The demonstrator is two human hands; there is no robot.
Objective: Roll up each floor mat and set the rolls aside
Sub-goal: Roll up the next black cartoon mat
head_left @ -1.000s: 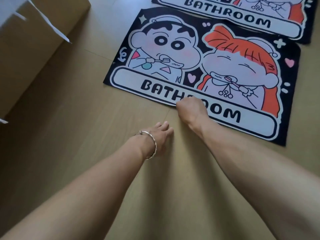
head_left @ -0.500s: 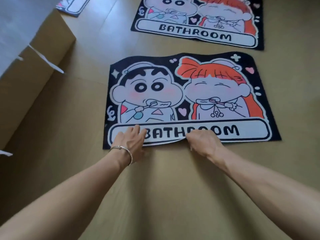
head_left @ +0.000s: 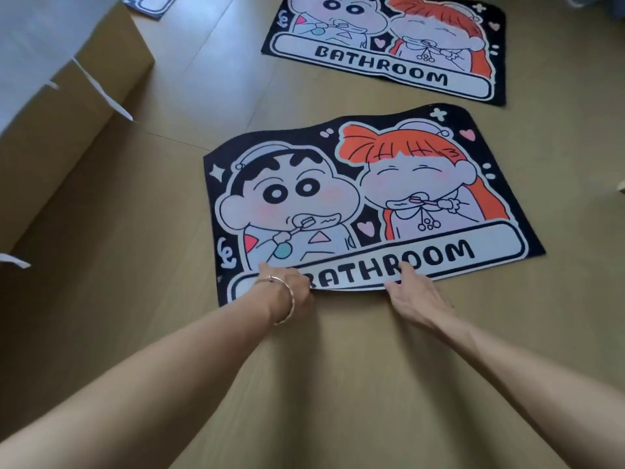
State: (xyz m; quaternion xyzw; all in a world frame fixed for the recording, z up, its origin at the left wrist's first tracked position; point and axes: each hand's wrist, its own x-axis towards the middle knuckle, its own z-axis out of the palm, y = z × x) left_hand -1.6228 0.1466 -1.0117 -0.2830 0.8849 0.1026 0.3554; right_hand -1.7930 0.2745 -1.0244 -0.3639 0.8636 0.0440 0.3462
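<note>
A room in what looks like a home: a pale wood-plank floor [head_left: 135, 333], a large taped cardboard box [head_left: 67, 137] at left, and cartoon "BATHROOM" floor mats spread on it, the nearer mat [head_left: 338, 198] and farther mat [head_left: 389, 52].

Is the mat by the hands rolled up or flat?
Mostly flat. The mat lies spread on the floor; only its near edge lifts slightly where the left hand and right hand grip it.

Head view: we are looking forward and down over our forearms [head_left: 203, 350].
Facing: we are facing the near mat [head_left: 365, 198], second mat [head_left: 382, 59] lying far right.
Nearness: we are hovering close above its near edge.
</note>
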